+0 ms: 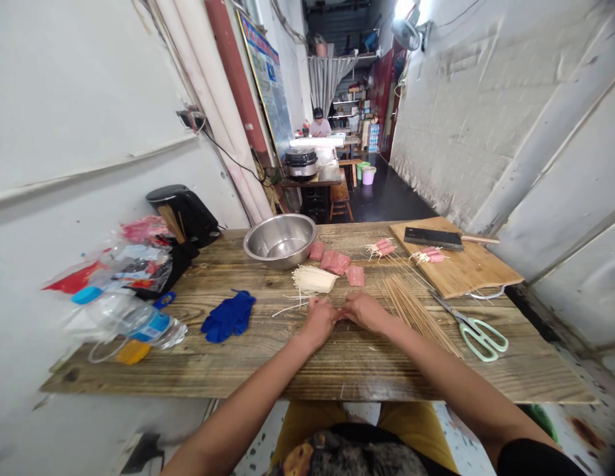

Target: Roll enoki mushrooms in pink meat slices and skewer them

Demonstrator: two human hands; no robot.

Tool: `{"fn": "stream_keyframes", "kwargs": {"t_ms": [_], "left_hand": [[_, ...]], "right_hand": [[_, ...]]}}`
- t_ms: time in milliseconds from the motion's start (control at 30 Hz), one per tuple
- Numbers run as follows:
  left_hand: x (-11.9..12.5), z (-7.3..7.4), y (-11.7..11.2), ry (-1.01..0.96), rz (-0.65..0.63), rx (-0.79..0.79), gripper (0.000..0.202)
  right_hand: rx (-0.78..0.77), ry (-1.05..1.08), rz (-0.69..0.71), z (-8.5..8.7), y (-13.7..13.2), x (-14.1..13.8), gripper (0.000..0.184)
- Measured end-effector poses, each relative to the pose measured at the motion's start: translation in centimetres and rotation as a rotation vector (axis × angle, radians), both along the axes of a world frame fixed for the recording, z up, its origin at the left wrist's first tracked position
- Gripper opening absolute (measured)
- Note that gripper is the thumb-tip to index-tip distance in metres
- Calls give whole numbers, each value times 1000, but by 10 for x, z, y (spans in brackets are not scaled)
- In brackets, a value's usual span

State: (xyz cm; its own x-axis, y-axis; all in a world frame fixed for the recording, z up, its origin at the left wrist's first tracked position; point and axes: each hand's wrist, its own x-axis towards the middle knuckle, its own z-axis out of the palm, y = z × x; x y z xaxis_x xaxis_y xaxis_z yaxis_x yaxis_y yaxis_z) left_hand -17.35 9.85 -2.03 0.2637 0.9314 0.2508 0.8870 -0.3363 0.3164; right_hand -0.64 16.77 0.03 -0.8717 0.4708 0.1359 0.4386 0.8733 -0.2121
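Note:
My left hand (321,322) and my right hand (366,311) meet low over the wooden table, fingertips pinched together. Between them shows a little of a pink meat slice, mostly hidden by the fingers. Just beyond lies a pale bundle of enoki mushrooms (315,279), with loose strands by my left hand. Several flat pink meat slices (336,262) lie behind the bundle. To the right of my right hand, thin bamboo skewers (417,311) are spread out. Skewered meat rolls with enoki ends lie in two groups, one on the table (381,248), another at the cutting board's edge (430,255).
A steel bowl (280,239) stands at the back. Right are a cutting board (479,268) with a cleaver (434,238), and green-handled scissors (481,334). Left lie blue gloves (229,316), a water bottle (139,322) and plastic bags (139,261). A person (319,124) sits far back.

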Motion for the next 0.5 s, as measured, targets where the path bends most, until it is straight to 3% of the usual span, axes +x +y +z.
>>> {"fn": "stream_keyframes", "kwargs": {"t_ms": [100,233,367,500], "left_hand": [[-1,0,5,-8,-5,-35,28],[-4,3,10,-26,1,-80,22],[-5,7,7,-48,38,-113,20],[-1,3,-6,2,35,81,24]], "right_hand": [[135,22,-3,-8,-12,5,23],[197,52,39,-22,-12,5,28],[120,64,64,-22,1,0,35],[-31,37,134,-14,18,-5,30]]}}
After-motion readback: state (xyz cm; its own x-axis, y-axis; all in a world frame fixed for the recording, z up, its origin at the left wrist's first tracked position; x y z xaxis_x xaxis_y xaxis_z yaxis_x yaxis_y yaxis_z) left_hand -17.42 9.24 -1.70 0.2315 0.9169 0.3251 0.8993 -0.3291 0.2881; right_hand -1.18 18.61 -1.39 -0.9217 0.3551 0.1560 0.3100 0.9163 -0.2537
